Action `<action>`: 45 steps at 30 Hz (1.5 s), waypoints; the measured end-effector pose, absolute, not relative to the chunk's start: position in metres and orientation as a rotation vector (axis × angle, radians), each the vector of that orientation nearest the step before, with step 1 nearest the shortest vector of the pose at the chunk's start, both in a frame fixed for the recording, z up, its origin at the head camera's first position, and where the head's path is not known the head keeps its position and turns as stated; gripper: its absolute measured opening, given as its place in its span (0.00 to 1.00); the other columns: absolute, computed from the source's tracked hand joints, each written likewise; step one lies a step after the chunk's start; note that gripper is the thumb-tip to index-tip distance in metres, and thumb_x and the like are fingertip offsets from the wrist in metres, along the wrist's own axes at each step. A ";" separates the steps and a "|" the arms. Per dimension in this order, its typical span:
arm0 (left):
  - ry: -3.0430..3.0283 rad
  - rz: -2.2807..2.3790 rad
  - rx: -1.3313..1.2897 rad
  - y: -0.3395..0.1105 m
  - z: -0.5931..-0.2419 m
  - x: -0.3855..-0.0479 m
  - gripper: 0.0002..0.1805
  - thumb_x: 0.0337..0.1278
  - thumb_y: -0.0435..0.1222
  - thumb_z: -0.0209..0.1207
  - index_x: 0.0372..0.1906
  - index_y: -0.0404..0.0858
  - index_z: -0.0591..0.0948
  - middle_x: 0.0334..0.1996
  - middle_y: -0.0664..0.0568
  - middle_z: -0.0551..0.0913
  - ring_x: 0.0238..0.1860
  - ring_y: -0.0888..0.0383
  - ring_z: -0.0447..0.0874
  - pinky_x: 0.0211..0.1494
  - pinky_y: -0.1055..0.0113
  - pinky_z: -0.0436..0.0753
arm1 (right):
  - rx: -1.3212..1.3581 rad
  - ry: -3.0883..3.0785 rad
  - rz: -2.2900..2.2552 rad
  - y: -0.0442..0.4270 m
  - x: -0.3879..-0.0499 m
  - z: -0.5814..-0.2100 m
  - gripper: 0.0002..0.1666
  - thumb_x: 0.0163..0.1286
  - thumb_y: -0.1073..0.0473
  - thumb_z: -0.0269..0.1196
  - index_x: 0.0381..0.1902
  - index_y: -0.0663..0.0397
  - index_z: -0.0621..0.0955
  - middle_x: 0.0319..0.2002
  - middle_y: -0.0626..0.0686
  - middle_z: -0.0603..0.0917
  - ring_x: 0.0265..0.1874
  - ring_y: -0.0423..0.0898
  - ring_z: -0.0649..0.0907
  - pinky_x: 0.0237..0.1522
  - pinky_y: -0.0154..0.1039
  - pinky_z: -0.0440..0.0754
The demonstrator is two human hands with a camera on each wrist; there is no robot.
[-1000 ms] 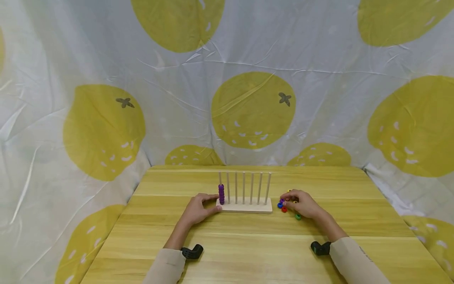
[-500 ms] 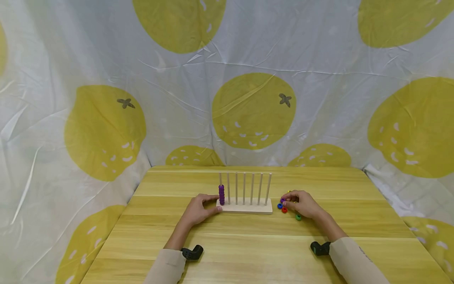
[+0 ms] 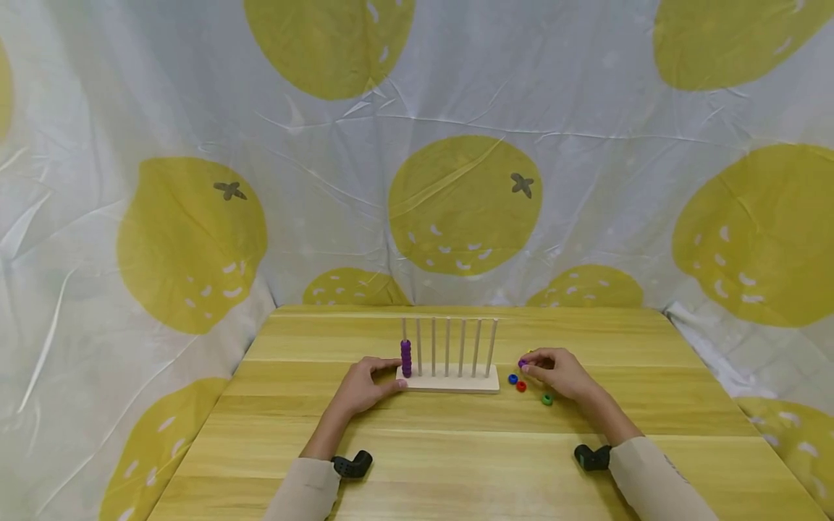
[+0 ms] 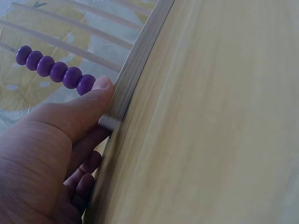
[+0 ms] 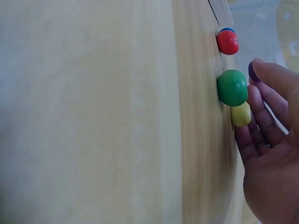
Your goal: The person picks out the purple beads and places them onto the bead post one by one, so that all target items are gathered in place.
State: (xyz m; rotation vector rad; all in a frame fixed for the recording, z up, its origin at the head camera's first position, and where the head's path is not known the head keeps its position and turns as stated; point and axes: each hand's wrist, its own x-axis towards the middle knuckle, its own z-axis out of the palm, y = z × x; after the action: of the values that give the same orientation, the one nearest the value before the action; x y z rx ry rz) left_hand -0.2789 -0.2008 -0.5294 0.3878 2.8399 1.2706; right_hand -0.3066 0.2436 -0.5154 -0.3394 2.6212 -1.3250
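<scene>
My left hand (image 3: 362, 385) grips the left end of a pale wooden bead rack (image 3: 453, 385), thumb on its front edge. Several upright rods rise from the base. A column of purple beads (image 3: 406, 358) is threaded on the leftmost rod; the other rods are bare. Right of the rack, my right hand (image 3: 562, 373) pinches a purple bead (image 3: 523, 364) between thumb and fingertips. In the right wrist view this bead (image 5: 252, 72) is mostly hidden by the thumb. Its other fingers are bent loosely close to a yellow bead (image 5: 241, 115).
Loose on the wooden table (image 3: 456, 463) near the right hand lie a blue bead (image 3: 512, 379), a red bead (image 3: 521, 386) and a green bead (image 3: 546, 399). A lemon-print cloth (image 3: 465, 94) hangs behind the table and along its sides.
My right hand has taken the purple bead from among the loose beads and lifted it slightly, apart from the blue and red ones. The left hand stays on the rack.
</scene>
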 end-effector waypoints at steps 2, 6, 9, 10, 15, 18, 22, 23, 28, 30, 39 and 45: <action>2.845 1.270 0.389 -0.200 -0.529 -0.278 0.27 0.53 0.55 0.74 0.59 0.54 0.87 0.58 0.59 0.86 0.68 0.48 0.78 0.74 0.47 0.73 | -0.345 2.622 -1.332 0.245 -0.306 -0.515 0.17 0.74 0.51 0.66 0.53 0.56 0.87 0.41 0.52 0.86 0.37 0.44 0.79 0.36 0.32 0.79; 2.852 1.254 0.388 -0.200 -0.530 -0.278 0.27 0.54 0.55 0.74 0.59 0.55 0.87 0.59 0.58 0.86 0.68 0.48 0.78 0.74 0.47 0.73 | -0.353 2.615 -1.370 0.245 -0.302 -0.509 0.18 0.74 0.51 0.66 0.54 0.58 0.86 0.44 0.54 0.88 0.39 0.46 0.81 0.35 0.32 0.80; 2.849 1.247 0.384 -0.200 -0.530 -0.279 0.27 0.54 0.56 0.74 0.59 0.56 0.87 0.59 0.59 0.86 0.68 0.48 0.78 0.74 0.47 0.73 | -0.370 2.631 -1.367 0.245 -0.299 -0.500 0.18 0.74 0.51 0.66 0.54 0.57 0.86 0.46 0.55 0.88 0.40 0.48 0.82 0.34 0.34 0.81; 2.848 1.250 0.383 -0.201 -0.530 -0.279 0.27 0.53 0.56 0.74 0.59 0.56 0.87 0.59 0.59 0.86 0.68 0.48 0.78 0.74 0.47 0.73 | -0.382 2.640 -1.358 0.245 -0.299 -0.497 0.18 0.75 0.50 0.66 0.54 0.56 0.86 0.46 0.55 0.89 0.40 0.49 0.82 0.34 0.35 0.82; 2.838 1.265 0.377 -0.201 -0.529 -0.278 0.27 0.54 0.55 0.74 0.59 0.55 0.87 0.59 0.59 0.86 0.68 0.48 0.77 0.74 0.47 0.73 | -0.434 2.666 -1.340 0.246 -0.298 -0.485 0.20 0.74 0.47 0.66 0.55 0.53 0.86 0.47 0.52 0.89 0.42 0.47 0.84 0.35 0.39 0.84; 2.831 1.271 0.379 -0.201 -0.529 -0.278 0.27 0.54 0.55 0.74 0.60 0.54 0.87 0.59 0.58 0.86 0.68 0.47 0.77 0.74 0.47 0.72 | -0.450 2.686 -1.342 0.245 -0.297 -0.476 0.19 0.73 0.45 0.67 0.53 0.50 0.87 0.46 0.51 0.90 0.41 0.44 0.85 0.37 0.37 0.84; 2.837 1.266 0.393 -0.202 -0.530 -0.279 0.27 0.54 0.55 0.74 0.59 0.53 0.87 0.59 0.57 0.86 0.68 0.47 0.78 0.74 0.46 0.73 | -0.477 2.724 -1.321 0.242 -0.295 -0.464 0.17 0.72 0.44 0.67 0.50 0.46 0.88 0.42 0.49 0.89 0.40 0.43 0.84 0.38 0.34 0.83; 2.836 1.265 0.394 -0.202 -0.530 -0.279 0.27 0.54 0.55 0.74 0.59 0.53 0.87 0.59 0.57 0.86 0.68 0.46 0.78 0.73 0.46 0.73 | -0.486 2.734 -1.315 0.242 -0.294 -0.460 0.17 0.72 0.44 0.68 0.50 0.46 0.88 0.41 0.49 0.89 0.40 0.43 0.83 0.38 0.35 0.83; 2.830 1.271 0.403 -0.201 -0.529 -0.278 0.27 0.55 0.55 0.74 0.60 0.52 0.87 0.59 0.55 0.86 0.68 0.45 0.78 0.73 0.44 0.74 | -0.510 2.773 -1.297 0.238 -0.293 -0.442 0.16 0.72 0.43 0.67 0.49 0.43 0.88 0.39 0.46 0.87 0.41 0.45 0.83 0.38 0.36 0.82; 2.826 1.269 0.393 -0.201 -0.528 -0.279 0.28 0.54 0.55 0.74 0.60 0.53 0.86 0.59 0.56 0.86 0.68 0.46 0.77 0.73 0.45 0.73 | -0.520 2.778 -1.302 0.236 -0.294 -0.435 0.16 0.72 0.42 0.67 0.50 0.43 0.88 0.39 0.46 0.87 0.41 0.45 0.84 0.40 0.37 0.82; 2.835 1.271 0.386 -0.201 -0.528 -0.278 0.28 0.54 0.57 0.73 0.60 0.54 0.86 0.59 0.57 0.86 0.68 0.47 0.77 0.74 0.45 0.72 | -0.584 2.809 -1.320 0.223 -0.294 -0.409 0.17 0.72 0.42 0.67 0.51 0.42 0.88 0.42 0.47 0.87 0.43 0.48 0.83 0.39 0.39 0.80; 2.842 1.254 0.402 -0.201 -0.528 -0.278 0.28 0.55 0.57 0.73 0.60 0.54 0.86 0.59 0.56 0.86 0.68 0.46 0.77 0.73 0.44 0.74 | -0.613 2.839 -1.322 0.211 -0.291 -0.390 0.16 0.72 0.41 0.67 0.50 0.41 0.88 0.44 0.47 0.87 0.45 0.48 0.82 0.43 0.43 0.80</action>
State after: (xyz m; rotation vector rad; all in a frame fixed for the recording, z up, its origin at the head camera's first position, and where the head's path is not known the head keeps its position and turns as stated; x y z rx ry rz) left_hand -0.2783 -0.2013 -0.5282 0.4021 2.8422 1.2538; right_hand -0.2905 0.2110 -0.3903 -0.6132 2.8388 -1.3219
